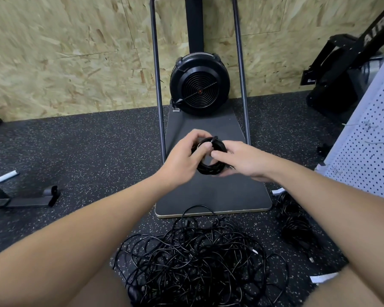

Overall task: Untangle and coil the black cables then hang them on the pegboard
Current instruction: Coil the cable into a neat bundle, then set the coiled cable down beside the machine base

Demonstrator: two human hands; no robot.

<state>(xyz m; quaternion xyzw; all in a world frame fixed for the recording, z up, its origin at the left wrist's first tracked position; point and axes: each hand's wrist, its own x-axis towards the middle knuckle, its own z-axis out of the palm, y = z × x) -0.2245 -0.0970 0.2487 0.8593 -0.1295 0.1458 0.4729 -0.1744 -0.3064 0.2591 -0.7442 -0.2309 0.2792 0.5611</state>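
Observation:
A small coil of black cable (211,169) is held up in front of me, above a dark floor plate. My left hand (182,156) grips the coil's left side, fingers curled over its top. My right hand (242,160) holds the right side, its index finger pointing into the coil's middle. A big tangle of black cables (193,258) lies on the floor below my arms. A second, smaller heap of black cable (295,224) lies to the right. The white pegboard (368,151) leans at the right edge, with a few wire hooks on it.
A black fan-wheel machine (198,85) with two upright metal poles stands on the dark floor plate (220,196) against an OSB wall. More black gym gear (341,69) is at the back right. A metal foot bar (29,198) lies at left on speckled rubber flooring.

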